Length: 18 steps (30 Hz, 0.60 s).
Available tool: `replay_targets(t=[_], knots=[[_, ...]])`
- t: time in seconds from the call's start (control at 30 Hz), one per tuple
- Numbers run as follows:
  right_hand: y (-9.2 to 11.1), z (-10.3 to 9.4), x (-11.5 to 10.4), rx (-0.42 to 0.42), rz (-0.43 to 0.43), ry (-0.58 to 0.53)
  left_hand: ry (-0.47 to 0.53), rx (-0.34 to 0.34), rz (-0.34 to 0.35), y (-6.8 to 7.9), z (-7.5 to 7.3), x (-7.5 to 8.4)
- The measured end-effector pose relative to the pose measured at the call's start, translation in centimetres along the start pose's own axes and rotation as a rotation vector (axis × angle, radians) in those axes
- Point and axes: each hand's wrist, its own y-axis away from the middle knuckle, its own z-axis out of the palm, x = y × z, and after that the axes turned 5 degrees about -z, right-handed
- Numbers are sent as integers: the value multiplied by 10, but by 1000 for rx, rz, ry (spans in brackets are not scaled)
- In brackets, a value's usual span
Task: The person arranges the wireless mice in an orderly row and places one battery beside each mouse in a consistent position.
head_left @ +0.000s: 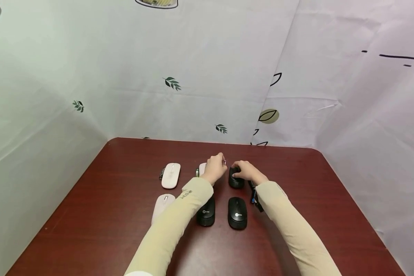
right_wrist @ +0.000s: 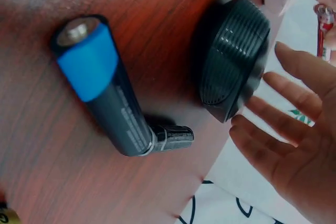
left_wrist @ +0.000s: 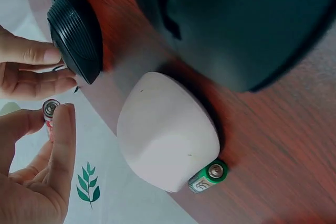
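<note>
My left hand (head_left: pixel 215 167) is raised above the far row of mice. Its thumb and fingertip pinch a small red battery (left_wrist: pixel 51 110), with one end showing. Below it lies a white mouse (left_wrist: pixel 163 135), with a green battery (left_wrist: pixel 210 174) at its side. My right hand (head_left: pixel 246 171) reaches over a black mouse (head_left: pixel 236 182) in the far row; its spread, nearly straight fingers (right_wrist: pixel 299 124) overlap the ridged edge in the right wrist view. Beside that mouse lie a black-and-blue battery (right_wrist: pixel 107 90) and a second dark battery (right_wrist: pixel 176 138).
Nearer on the brown table (head_left: pixel 89 230) lie two black mice (head_left: pixel 237 214) and a pale mouse (head_left: pixel 163 205), partly hidden by the left sleeve. A white mouse (head_left: pixel 171 175) with a dark battery (head_left: pixel 161 174) sits at the far left. White backdrop cloth (head_left: pixel 207 57) borders the table.
</note>
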Motion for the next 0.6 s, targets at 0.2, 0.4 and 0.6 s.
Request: replay_targets(t=[0.2, 0.4, 0.6], knots=[[-2, 5, -1, -28, 58, 38, -77, -35, -51, -5, 7, 5], [-4, 3, -2, -68, 88, 55, -112, -57, -49, -6, 13, 10], [-6, 2, 0, -73, 86, 42, -105, -66, -60, -6, 22, 14]])
